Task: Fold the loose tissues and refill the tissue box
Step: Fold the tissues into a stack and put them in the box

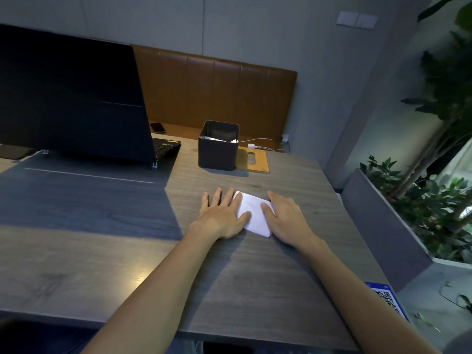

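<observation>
Both hands lie flat and spread on a folded white tissue [252, 215] near the middle of the bench [127, 264]. The left hand [222, 215] covers the tissue's left edge with fingers fanned wide, and the right hand [284, 215] rests on its right side with the thumb laid across the sheet. Neither hand grips anything; the open palms look placed to press the fold flat and sharpen the crease, so the thin paper keeps its shape and does not spring open.

The dark, square tissue box [218, 146] stands farther back on the bench, well apart from the hands, its top open. A few white sheets show inside, low down, so it seems only partly filled. Just to its right lies a flat wooden lid [252, 159] with an oval slot, probably set aside to leave the box free for loading.

An open laptop [74, 98] stands at the far left. At the near right edge a blue card [385, 298] carries a QR code; any lettering on it is too small to read, and no brand shows on the box.
</observation>
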`<state>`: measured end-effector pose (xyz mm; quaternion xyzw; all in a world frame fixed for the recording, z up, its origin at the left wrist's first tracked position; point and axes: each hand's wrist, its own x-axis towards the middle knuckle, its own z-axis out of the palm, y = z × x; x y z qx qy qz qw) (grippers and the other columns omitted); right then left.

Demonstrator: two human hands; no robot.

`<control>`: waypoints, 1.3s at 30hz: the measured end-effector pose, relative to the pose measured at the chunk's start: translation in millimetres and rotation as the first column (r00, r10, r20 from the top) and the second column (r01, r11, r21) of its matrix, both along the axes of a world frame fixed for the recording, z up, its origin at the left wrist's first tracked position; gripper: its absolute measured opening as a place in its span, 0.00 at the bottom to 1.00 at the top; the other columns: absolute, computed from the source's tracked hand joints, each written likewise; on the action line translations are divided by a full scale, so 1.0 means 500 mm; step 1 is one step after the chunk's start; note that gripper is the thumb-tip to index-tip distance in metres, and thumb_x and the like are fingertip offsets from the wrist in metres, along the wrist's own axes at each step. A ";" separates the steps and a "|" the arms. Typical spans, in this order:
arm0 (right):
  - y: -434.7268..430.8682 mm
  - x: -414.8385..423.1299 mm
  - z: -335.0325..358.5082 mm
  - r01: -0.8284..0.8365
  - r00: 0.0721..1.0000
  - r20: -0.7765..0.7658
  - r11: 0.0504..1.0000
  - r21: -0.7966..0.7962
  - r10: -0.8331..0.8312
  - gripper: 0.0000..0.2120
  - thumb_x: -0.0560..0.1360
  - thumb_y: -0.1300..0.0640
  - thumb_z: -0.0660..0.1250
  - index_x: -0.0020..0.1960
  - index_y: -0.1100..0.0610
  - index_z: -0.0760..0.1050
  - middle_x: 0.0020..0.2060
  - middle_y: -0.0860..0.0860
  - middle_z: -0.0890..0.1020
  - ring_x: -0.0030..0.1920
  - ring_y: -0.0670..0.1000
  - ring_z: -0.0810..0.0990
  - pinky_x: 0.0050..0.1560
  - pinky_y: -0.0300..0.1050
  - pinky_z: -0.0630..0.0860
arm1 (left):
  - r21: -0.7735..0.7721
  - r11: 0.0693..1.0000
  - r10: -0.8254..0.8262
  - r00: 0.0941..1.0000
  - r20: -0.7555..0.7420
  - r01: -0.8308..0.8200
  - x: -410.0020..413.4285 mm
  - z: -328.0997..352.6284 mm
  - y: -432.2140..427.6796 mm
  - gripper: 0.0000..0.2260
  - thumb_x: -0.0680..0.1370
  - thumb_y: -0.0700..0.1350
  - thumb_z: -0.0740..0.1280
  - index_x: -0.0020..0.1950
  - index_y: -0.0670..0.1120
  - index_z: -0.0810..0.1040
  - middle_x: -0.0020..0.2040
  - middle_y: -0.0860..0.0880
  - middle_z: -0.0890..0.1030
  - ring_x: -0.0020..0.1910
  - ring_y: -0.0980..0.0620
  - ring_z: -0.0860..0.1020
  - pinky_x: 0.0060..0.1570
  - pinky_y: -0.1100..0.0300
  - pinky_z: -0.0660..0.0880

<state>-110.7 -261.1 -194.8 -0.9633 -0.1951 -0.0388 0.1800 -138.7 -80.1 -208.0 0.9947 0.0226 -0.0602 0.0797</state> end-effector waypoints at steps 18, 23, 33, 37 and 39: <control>0.053 0.070 0.082 0.106 0.922 -0.374 0.994 0.010 -0.094 0.09 0.76 0.49 0.73 0.45 0.53 0.77 0.46 0.52 0.79 0.43 0.50 0.75 0.43 0.42 0.74 | -0.142 0.990 -0.011 1.000 0.023 0.015 0.000 0.013 0.010 0.48 0.73 0.75 0.58 0.83 0.52 0.43 0.83 0.51 0.46 0.81 0.43 0.42 0.75 0.37 0.37; 0.048 0.074 0.083 0.042 0.945 -0.327 0.988 0.152 0.010 0.07 0.77 0.51 0.71 0.52 0.53 0.78 0.49 0.50 0.79 0.48 0.49 0.77 0.42 0.37 0.74 | -0.284 0.959 0.021 0.996 0.083 0.004 0.009 0.013 0.015 0.47 0.72 0.73 0.64 0.82 0.52 0.51 0.81 0.50 0.57 0.81 0.44 0.51 0.76 0.36 0.42; 0.046 0.058 0.104 -0.053 0.981 -0.120 0.814 0.578 0.150 0.03 0.77 0.51 0.72 0.49 0.45 0.79 0.46 0.40 0.81 0.47 0.46 0.81 0.45 0.39 0.80 | -0.990 0.132 0.345 0.939 -0.007 -0.055 -0.010 0.060 0.053 0.10 0.80 0.49 0.71 0.53 0.43 0.84 0.45 0.44 0.86 0.36 0.49 0.82 0.29 0.57 0.76; 0.048 0.053 0.078 0.109 0.958 -0.260 0.680 0.725 0.123 0.11 0.77 0.57 0.72 0.58 0.49 0.77 0.52 0.47 0.83 0.51 0.47 0.83 0.43 0.39 0.81 | -0.994 0.081 0.433 0.901 -0.030 -0.072 -0.010 0.068 0.049 0.08 0.79 0.49 0.71 0.52 0.45 0.84 0.48 0.44 0.85 0.43 0.48 0.83 0.39 0.52 0.80; 0.051 0.050 0.059 0.200 0.940 -0.329 0.635 0.746 0.092 0.15 0.78 0.59 0.71 0.63 0.51 0.75 0.55 0.49 0.83 0.52 0.48 0.83 0.43 0.39 0.82 | -0.997 0.037 0.486 0.873 -0.045 -0.072 -0.007 0.071 0.051 0.05 0.79 0.48 0.71 0.51 0.48 0.83 0.49 0.47 0.83 0.48 0.49 0.82 0.44 0.54 0.82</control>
